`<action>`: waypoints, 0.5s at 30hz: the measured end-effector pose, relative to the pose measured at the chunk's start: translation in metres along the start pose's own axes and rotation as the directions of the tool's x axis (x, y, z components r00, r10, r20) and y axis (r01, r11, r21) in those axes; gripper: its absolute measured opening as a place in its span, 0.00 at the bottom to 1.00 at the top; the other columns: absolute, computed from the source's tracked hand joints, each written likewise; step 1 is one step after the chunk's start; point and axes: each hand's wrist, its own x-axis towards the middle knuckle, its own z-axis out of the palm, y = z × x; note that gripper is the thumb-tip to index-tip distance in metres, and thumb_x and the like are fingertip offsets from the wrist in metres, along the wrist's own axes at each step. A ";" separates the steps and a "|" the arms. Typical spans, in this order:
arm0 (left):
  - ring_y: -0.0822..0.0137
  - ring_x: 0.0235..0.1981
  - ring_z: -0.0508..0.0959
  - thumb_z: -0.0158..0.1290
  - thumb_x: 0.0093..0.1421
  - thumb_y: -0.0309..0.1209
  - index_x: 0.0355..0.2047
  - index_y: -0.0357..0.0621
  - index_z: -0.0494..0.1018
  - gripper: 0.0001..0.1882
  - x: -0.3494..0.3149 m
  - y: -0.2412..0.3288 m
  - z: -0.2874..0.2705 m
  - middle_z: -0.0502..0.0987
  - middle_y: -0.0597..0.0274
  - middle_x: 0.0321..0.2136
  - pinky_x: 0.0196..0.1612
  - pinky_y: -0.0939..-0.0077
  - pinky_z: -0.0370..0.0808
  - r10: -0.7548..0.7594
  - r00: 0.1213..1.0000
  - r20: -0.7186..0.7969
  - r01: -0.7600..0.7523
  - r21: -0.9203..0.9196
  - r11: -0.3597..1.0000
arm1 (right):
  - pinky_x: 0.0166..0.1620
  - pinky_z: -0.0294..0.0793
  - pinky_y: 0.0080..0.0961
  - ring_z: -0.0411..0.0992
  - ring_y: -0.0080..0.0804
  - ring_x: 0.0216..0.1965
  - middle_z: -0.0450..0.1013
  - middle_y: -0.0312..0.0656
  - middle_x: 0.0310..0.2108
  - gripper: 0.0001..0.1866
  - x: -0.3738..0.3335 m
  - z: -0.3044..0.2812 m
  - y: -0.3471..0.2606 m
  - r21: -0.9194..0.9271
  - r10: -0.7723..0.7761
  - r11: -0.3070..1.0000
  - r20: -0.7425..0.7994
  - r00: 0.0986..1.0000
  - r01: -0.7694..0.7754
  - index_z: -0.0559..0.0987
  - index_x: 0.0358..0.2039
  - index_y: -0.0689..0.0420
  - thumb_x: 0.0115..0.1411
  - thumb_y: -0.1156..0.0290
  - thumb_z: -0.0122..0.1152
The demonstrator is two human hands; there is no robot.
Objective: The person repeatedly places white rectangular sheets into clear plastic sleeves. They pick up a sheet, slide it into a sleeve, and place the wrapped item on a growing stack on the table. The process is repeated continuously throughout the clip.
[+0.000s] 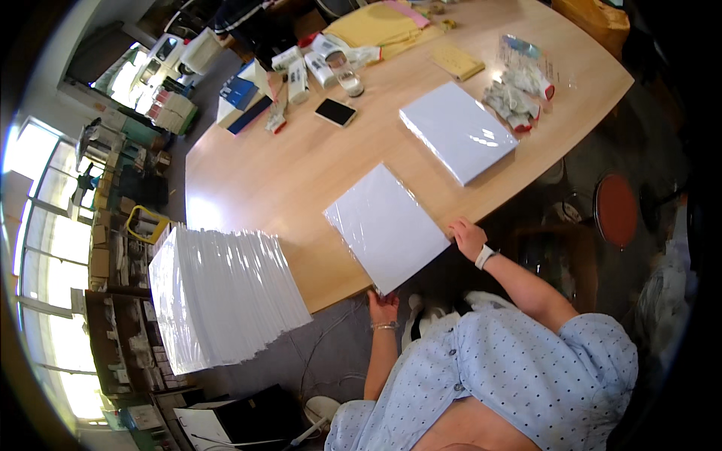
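Note:
A flat white sheet packet in clear plastic film (pixel 387 229) lies at the near edge of the table, turned at an angle. At its nearest corner is my left hand (pixel 383 307), thumb and fingers closed about the film there. My right hand (pixel 468 239), a pale band on its wrist, has its fingers bent at the packet's right corner. A tall stack of film-wrapped white packets (pixel 226 297) stands to the left, leaning in a fan. Beyond my right hand lies a thicker white film-wrapped pile (pixel 459 131).
Farther back on the wooden table (pixel 263 180) are a phone (pixel 336 112), a glass (pixel 346 75), work gloves (pixel 515 98), a yellow pad (pixel 456 62) and blue-and-white boxes (pixel 242 98). A red round stool (pixel 615 210) stands at the right. Shelves line the left wall.

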 end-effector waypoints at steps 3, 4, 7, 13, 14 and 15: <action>0.63 0.25 0.72 0.41 0.58 0.48 0.36 0.48 0.67 0.18 0.012 0.003 -0.016 0.72 0.64 0.31 0.26 0.68 0.69 -0.060 0.984 0.169 0.067 -0.031 0.997 | 0.36 0.67 0.35 0.65 0.44 0.35 0.67 0.45 0.32 0.08 -0.009 0.010 -0.008 -0.059 -0.005 0.998 0.135 0.991 0.013 0.72 0.31 0.57 0.53 0.70 0.44; 0.66 0.25 0.72 0.45 0.57 0.39 0.36 0.45 0.66 0.12 0.013 0.000 -0.022 0.72 0.64 0.29 0.23 0.72 0.69 0.111 0.975 0.193 -0.156 0.237 0.959 | 0.38 0.66 0.36 0.64 0.46 0.35 0.66 0.48 0.33 0.08 -0.012 0.019 -0.007 -0.026 -0.164 0.986 0.000 0.986 0.164 0.71 0.31 0.59 0.53 0.71 0.45; 0.75 0.22 0.71 0.50 0.54 0.31 0.38 0.41 0.66 0.13 -0.029 0.036 0.039 0.72 0.65 0.26 0.19 0.83 0.70 0.257 0.958 0.126 -0.284 0.527 0.801 | 0.38 0.65 0.36 0.65 0.47 0.34 0.67 0.48 0.27 0.05 -0.007 0.012 -0.020 0.100 -0.111 0.989 0.051 0.992 0.106 0.71 0.27 0.59 0.50 0.73 0.50; 0.77 0.19 0.67 0.50 0.54 0.34 0.32 0.38 0.65 0.12 -0.109 0.113 0.123 0.68 0.66 0.21 0.19 0.83 0.65 0.384 0.779 0.495 -0.627 0.628 0.461 | 0.27 0.68 0.15 0.69 0.23 0.26 0.70 0.41 0.32 0.24 -0.002 0.011 -0.037 0.677 0.004 0.312 0.701 0.713 -0.667 0.62 0.49 0.57 0.50 0.77 0.52; 0.77 0.19 0.66 0.50 0.54 0.34 0.32 0.38 0.65 0.12 -0.129 0.124 0.123 0.67 0.66 0.20 0.20 0.83 0.64 0.399 0.736 0.547 -0.676 0.632 0.379 | 0.27 0.68 0.15 0.68 0.23 0.26 0.69 0.40 0.32 0.25 -0.004 0.015 -0.054 0.733 -0.044 0.296 0.651 0.758 -0.613 0.62 0.49 0.57 0.49 0.78 0.53; 0.77 0.19 0.65 0.50 0.55 0.34 0.31 0.38 0.65 0.12 -0.152 0.135 0.126 0.66 0.65 0.19 0.20 0.82 0.63 0.401 0.692 0.600 -0.718 0.630 0.295 | 0.27 0.68 0.14 0.68 0.22 0.26 0.69 0.39 0.32 0.25 -0.012 0.016 -0.076 0.785 -0.086 0.275 0.595 0.799 -0.555 0.62 0.50 0.58 0.48 0.79 0.53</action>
